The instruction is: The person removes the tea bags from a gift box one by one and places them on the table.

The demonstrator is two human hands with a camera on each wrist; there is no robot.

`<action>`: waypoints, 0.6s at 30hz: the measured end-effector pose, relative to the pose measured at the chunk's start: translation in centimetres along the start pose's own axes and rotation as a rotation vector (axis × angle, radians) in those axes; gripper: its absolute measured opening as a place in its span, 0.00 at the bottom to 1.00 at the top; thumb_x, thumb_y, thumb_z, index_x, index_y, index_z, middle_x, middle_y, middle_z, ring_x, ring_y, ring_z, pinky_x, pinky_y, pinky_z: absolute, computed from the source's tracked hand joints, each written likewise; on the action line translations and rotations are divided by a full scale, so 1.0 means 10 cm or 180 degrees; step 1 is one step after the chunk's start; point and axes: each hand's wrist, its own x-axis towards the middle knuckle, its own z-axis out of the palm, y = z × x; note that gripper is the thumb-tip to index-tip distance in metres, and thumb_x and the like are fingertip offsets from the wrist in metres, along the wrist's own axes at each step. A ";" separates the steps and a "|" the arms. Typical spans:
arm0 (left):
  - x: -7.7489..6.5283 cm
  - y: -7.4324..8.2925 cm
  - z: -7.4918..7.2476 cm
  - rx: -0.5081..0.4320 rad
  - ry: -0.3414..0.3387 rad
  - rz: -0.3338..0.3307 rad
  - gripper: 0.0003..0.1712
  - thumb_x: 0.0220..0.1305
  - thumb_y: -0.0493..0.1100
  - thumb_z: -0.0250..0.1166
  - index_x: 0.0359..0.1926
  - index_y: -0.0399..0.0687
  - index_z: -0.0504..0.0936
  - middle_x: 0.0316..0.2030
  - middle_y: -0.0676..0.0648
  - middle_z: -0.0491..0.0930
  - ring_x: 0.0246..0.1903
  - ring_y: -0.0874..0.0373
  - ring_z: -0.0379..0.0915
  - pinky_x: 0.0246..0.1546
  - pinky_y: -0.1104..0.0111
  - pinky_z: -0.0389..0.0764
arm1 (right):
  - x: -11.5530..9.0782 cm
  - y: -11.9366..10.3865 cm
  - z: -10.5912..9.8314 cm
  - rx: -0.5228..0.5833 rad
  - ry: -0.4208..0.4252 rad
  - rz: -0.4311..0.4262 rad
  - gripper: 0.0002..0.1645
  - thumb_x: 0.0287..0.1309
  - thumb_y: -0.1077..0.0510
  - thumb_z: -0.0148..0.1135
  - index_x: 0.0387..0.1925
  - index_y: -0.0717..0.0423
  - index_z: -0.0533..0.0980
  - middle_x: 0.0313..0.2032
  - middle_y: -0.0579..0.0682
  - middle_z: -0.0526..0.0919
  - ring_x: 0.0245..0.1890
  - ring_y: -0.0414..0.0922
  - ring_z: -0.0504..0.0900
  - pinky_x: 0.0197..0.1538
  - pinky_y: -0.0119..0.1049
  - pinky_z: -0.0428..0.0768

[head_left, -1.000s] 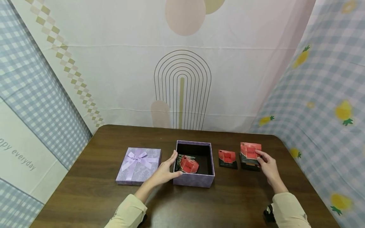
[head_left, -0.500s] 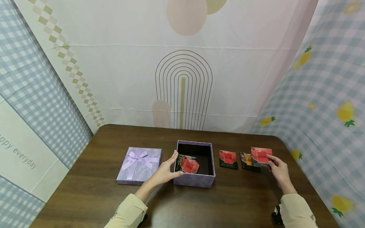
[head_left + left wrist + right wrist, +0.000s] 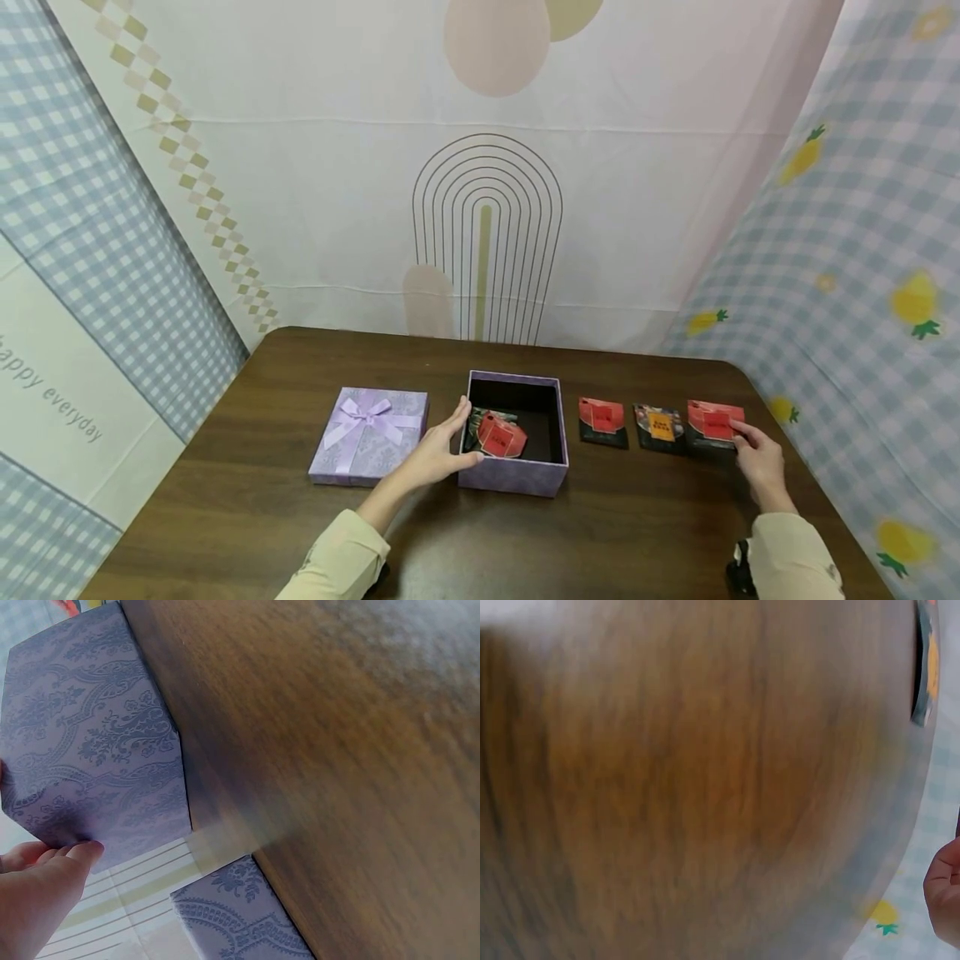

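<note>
An uncovered purple patterned box (image 3: 512, 478) with a dark inside stands mid-table, with red-and-dark sachets (image 3: 502, 435) lying in its left part. My left hand (image 3: 435, 454) lies against the box's left side, fingers extended toward its back and thumb at the front edge. In the left wrist view, fingertips touch the patterned wall (image 3: 97, 742). At the right, my right hand (image 3: 761, 467) pinches the edge of a red sachet (image 3: 712, 421) low over the table; whether it touches the wood I cannot tell. An orange-labelled sachet (image 3: 661, 427) lies left of it.
A purple lid (image 3: 367, 437) with a ribbon bow lies left of the box. Another red sachet (image 3: 602, 419) lies just right of the box. The brown table (image 3: 600, 533) meets a white cloth backdrop (image 3: 637, 208) behind and checked cloth (image 3: 840, 292) at the right.
My right hand has drawn the red sachet rightward and lowered it, off the orange-labelled one, which is now uncovered. My left hand stays at the box.
</note>
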 end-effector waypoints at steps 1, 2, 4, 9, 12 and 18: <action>0.00 0.00 0.00 -0.0009 0.0001 -0.0001 0.47 0.51 0.44 0.65 0.67 0.32 0.52 0.68 0.36 0.46 0.64 0.41 0.52 0.61 0.50 0.58 | 0.01 0.01 -0.01 -0.0022 0.0003 0.0015 0.23 0.65 0.60 0.41 0.59 0.67 0.65 0.55 0.66 0.68 0.33 0.39 0.70 0.28 0.25 0.70; 0.00 0.00 0.00 -0.0015 0.0000 0.0003 0.47 0.51 0.44 0.65 0.67 0.32 0.52 0.68 0.36 0.46 0.64 0.41 0.52 0.61 0.50 0.58 | 0.01 0.02 -0.02 -0.0043 0.0005 0.0031 0.23 0.65 0.61 0.40 0.59 0.67 0.65 0.56 0.67 0.68 0.37 0.44 0.71 0.29 0.26 0.70; 0.00 0.00 0.00 -0.0009 -0.0001 -0.0005 0.47 0.51 0.44 0.65 0.67 0.32 0.52 0.68 0.36 0.46 0.64 0.41 0.52 0.61 0.50 0.58 | 0.02 0.03 -0.04 -0.0068 -0.0015 0.0049 0.24 0.65 0.61 0.40 0.59 0.67 0.65 0.58 0.68 0.66 0.46 0.53 0.69 0.37 0.32 0.71; 0.00 0.00 0.00 -0.0015 0.0004 -0.0023 0.47 0.51 0.44 0.65 0.67 0.31 0.52 0.68 0.35 0.46 0.64 0.41 0.52 0.61 0.50 0.57 | 0.05 0.08 -0.04 -0.0178 -0.0082 0.0026 0.24 0.65 0.61 0.39 0.59 0.69 0.64 0.59 0.71 0.63 0.60 0.65 0.59 0.56 0.56 0.62; -0.01 -0.01 0.00 -0.0029 0.0017 -0.0027 0.47 0.51 0.44 0.65 0.66 0.31 0.53 0.68 0.35 0.46 0.64 0.41 0.51 0.61 0.50 0.57 | 0.08 0.12 -0.02 -0.0468 -0.0156 -0.0148 0.23 0.63 0.63 0.37 0.56 0.70 0.66 0.58 0.73 0.63 0.58 0.69 0.58 0.57 0.60 0.59; -0.01 -0.01 0.00 -0.0010 0.0008 -0.0039 0.47 0.51 0.45 0.66 0.67 0.31 0.52 0.68 0.36 0.46 0.64 0.41 0.51 0.61 0.50 0.57 | 0.06 0.16 0.04 -0.0779 -0.0329 -0.0308 0.27 0.54 0.66 0.36 0.54 0.72 0.66 0.56 0.77 0.62 0.52 0.69 0.63 0.52 0.60 0.62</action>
